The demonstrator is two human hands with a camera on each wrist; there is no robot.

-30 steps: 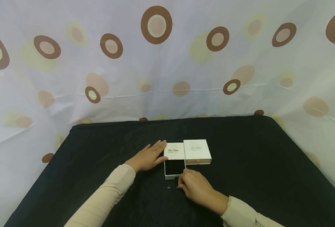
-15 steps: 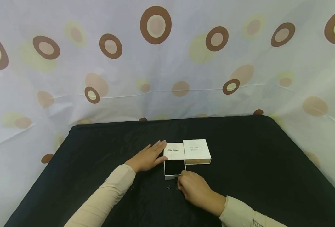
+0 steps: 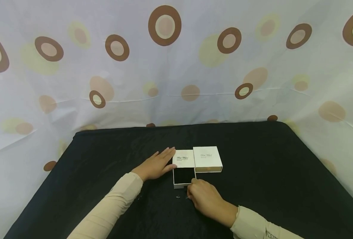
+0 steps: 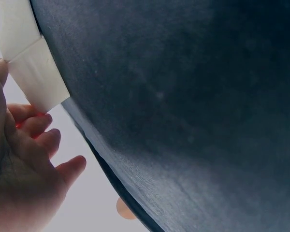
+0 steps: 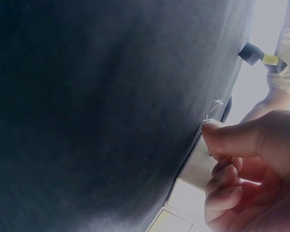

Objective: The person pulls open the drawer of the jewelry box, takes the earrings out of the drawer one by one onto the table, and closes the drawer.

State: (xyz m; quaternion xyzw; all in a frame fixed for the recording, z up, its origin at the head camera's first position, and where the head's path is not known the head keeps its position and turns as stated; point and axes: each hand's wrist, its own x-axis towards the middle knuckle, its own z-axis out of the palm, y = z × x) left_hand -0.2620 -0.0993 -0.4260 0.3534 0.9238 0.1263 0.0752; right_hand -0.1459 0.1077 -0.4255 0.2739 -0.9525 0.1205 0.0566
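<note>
A pale sheet printed with brown, tan and yellow ovals fills the background. In front of it stands a desk under a dark cloth. Two hands in cream sleeves reach in: the left hand lies relaxed with fingers straight, its fingertips and thumb touching the left edge of an open white box; the right hand is curled just in front of that box, thumb and fingertips pinching a small silver piece. The open box has its black-lined tray jutting toward the person. A closed white box touches it on the right, and both bear printed script. Smallest of all, a second silver piece lies on the cloth near the tray, left of the pinching fingertips
</note>
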